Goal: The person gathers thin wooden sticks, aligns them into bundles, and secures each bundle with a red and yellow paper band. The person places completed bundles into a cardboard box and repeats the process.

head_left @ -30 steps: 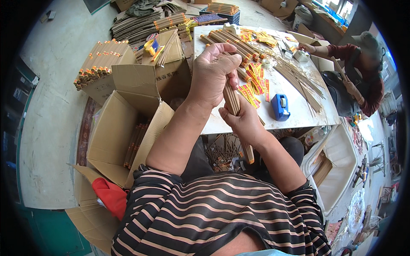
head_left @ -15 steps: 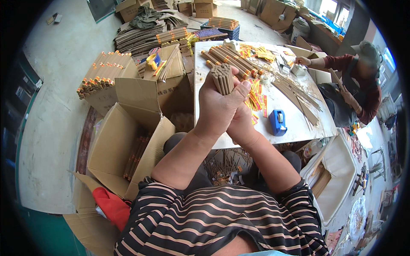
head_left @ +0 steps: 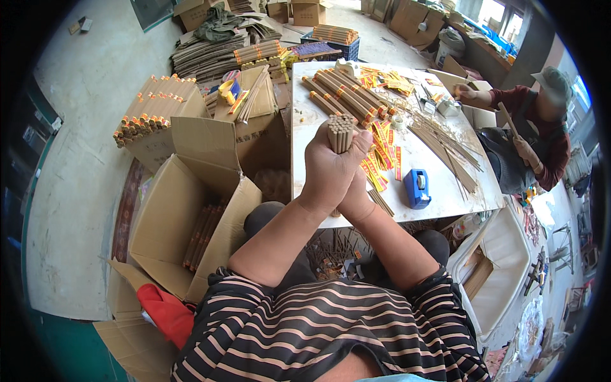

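Observation:
A tight bundle of thin brown incense sticks (head_left: 342,135) stands upright in my hands, its round ends facing up. My left hand (head_left: 323,172) is wrapped round the bundle with its thumb across the front. Pressed against it lower down, my right hand (head_left: 356,196) is also closed, its fingers partly hidden behind the left. Just beyond them on the white table (head_left: 302,143) lie finished bundles (head_left: 347,95) with orange-and-yellow bands. Loose red-and-yellow paper strips (head_left: 384,149) and a blue tape dispenser (head_left: 417,188) lie to the right of my hands.
An open cardboard box (head_left: 162,216) at my left holds some banded bundles. More bundles (head_left: 156,105) are stacked on a box behind it. Loose sticks (head_left: 445,153) lie across the table's right side. A co-worker (head_left: 538,127) sits at the far right, holding sticks.
Both hands have come down slightly toward me with the incense sticks. The bundle's top looks rounder, narrower and more even. The co-worker's raised hand has shifted a little right.

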### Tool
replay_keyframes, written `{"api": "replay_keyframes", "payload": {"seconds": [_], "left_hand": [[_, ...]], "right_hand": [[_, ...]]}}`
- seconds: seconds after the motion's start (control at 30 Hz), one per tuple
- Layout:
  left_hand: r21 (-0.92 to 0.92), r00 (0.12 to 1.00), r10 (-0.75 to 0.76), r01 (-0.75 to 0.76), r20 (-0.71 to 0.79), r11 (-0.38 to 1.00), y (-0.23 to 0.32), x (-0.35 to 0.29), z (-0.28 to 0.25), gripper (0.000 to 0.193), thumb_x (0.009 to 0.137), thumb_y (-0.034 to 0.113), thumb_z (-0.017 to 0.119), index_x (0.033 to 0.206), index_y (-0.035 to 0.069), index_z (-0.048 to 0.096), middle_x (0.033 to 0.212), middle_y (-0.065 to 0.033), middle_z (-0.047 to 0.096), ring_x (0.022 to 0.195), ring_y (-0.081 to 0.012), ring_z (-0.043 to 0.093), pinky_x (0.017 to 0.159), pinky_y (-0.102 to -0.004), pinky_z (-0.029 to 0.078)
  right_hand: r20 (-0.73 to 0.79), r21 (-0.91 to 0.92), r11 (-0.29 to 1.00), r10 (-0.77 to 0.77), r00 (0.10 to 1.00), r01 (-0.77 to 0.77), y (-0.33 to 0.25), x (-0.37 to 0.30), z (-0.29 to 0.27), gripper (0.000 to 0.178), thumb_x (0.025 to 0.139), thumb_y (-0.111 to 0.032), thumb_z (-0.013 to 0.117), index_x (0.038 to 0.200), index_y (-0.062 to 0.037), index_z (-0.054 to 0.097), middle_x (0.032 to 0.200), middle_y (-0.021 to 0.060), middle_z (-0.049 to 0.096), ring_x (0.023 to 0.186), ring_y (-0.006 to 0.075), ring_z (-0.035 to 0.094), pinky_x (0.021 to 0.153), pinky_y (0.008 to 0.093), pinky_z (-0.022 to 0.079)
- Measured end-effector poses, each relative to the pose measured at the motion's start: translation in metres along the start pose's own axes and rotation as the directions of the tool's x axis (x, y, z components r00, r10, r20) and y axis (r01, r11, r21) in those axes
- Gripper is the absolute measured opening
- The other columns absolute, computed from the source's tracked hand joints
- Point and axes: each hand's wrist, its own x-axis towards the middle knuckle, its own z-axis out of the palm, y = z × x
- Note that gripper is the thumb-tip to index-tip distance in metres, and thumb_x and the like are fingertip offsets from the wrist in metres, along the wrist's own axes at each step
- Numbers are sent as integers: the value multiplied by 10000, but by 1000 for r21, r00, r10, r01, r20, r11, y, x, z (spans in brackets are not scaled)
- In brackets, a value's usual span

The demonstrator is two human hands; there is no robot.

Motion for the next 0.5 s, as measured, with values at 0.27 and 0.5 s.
{"api": "replay_keyframes", "payload": {"seconds": [0.27,0.5], "left_hand": [[-364,842,-268,460,468,810,46,9,-24,199,788,126,678,723,70,499,583,-17,527,463,-84,504,434,-219,426],[-259,953,-180,243,246,935,56,-20,2,230,813,157,671,710,70,485,583,37,485,486,-21,428,444,-185,375]], "right_hand": [[463,179,714,547,698,-677,-49,-13,-28,209,767,-93,643,952,-33,566,773,16,586,701,98,558,619,253,450],[296,180,848,436,850,-498,-39,-38,-38,297,770,-63,626,1049,-41,524,903,60,611,821,110,553,736,265,453]]}}
